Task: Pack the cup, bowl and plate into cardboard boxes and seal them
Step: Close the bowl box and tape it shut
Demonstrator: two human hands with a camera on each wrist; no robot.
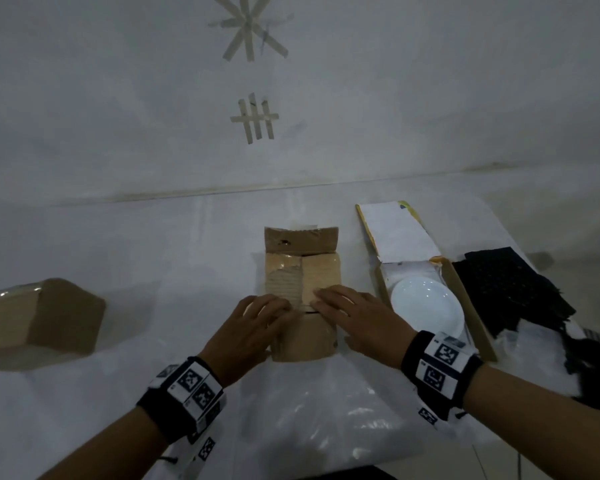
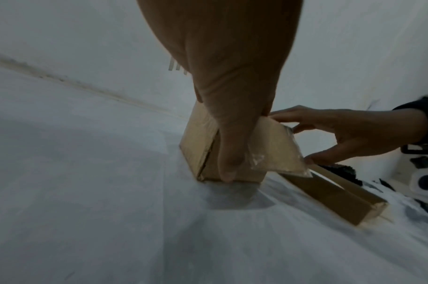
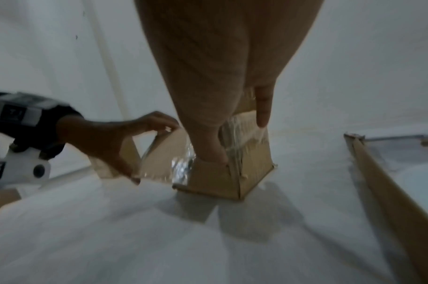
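A small brown cardboard box (image 1: 303, 341) stands at the table's middle, its rear flap upright and its two taped side flaps folded inward. My left hand (image 1: 253, 320) has its fingers on the left flap and its thumb down the box's front. My right hand (image 1: 350, 313) holds the right flap, fingers on top and thumb at its edge. The left wrist view shows this box (image 2: 201, 146) and my right hand (image 2: 342, 134). The right wrist view shows my left hand (image 3: 106, 138) pinching its flap. A white plate (image 1: 426, 306) lies in an open flat box (image 1: 468, 306). No cup or bowl shows.
Another brown box (image 1: 39, 317) lies at the left. Black foam sheets (image 1: 513, 289) sit right of the flat box. A clear plastic bag (image 1: 326, 427) lies at the table's near edge. A white wall with tape marks (image 1: 255, 119) rises behind the table.
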